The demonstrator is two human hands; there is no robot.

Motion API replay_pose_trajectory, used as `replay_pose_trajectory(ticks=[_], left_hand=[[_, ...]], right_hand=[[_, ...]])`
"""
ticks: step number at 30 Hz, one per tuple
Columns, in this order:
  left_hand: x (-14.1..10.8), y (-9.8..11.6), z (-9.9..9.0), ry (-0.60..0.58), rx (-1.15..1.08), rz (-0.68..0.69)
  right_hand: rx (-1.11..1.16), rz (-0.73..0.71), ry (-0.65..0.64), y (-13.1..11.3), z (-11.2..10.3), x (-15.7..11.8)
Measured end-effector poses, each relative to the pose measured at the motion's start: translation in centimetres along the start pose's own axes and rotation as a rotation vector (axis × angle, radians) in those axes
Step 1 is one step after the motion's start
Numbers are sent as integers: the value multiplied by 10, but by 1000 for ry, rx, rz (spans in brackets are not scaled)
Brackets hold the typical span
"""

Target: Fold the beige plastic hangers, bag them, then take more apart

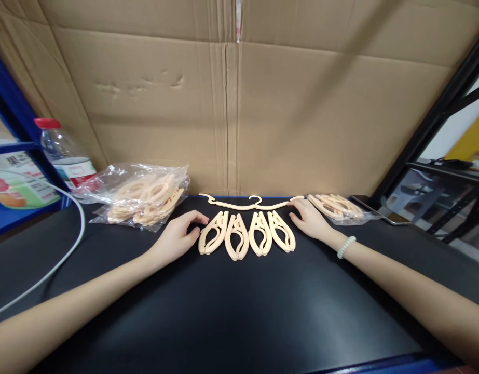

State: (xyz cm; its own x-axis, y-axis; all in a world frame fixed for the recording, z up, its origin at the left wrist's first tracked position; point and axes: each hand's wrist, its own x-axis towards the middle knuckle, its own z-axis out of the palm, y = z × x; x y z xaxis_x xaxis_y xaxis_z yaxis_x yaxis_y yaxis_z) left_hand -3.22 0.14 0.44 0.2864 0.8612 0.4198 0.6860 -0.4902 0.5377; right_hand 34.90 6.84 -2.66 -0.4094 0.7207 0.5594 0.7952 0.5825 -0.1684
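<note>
The left hand [179, 234] lies to the left of the unfolded hanger [235, 206], fingers loosely curled and clasping nothing, its fingertips just beside the leftmost folded hanger [203, 243]. The right hand [311, 221] reaches over the unfolded hanger's right end; its fingers cover part of that end, and I cannot tell whether they grip it or only rest there. A pale bracelet [346, 247] circles the right wrist. Both forearms are cut off by the picture's edges.

Nearer the person than the unfolded hanger, four folded hangers [245, 240] lie in a row on the black table [239, 311]. Left of the unfolded hanger, beyond the left hand, a clear bag [146, 193] holds more hangers; its shine and creases make them hard to count. It also hides the base of a red-capped bottle [70, 158]. A white cable [82, 223] curves farther left and leaves the view. Right of the unfolded hanger, a second bag [336, 206] partly covers a dark flat device [397, 218]. Behind it, a cardboard sheet [146, 114] blocks the view.

Far left, a fruit-printed package [23, 179] shows the character 果; its other lettering is unclear. The bottle's red-and-white label is too blurred to read.
</note>
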Motion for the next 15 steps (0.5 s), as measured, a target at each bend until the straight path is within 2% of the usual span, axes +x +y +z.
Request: replay_pose_trajectory(ticks=[8,15], left_hand=[[0,0,0,3,9,11],[-1,-1,1,2,6,19]], right_hand=[[7,-21,-43,14,12,6],[41,-28,-51,7,3,5]])
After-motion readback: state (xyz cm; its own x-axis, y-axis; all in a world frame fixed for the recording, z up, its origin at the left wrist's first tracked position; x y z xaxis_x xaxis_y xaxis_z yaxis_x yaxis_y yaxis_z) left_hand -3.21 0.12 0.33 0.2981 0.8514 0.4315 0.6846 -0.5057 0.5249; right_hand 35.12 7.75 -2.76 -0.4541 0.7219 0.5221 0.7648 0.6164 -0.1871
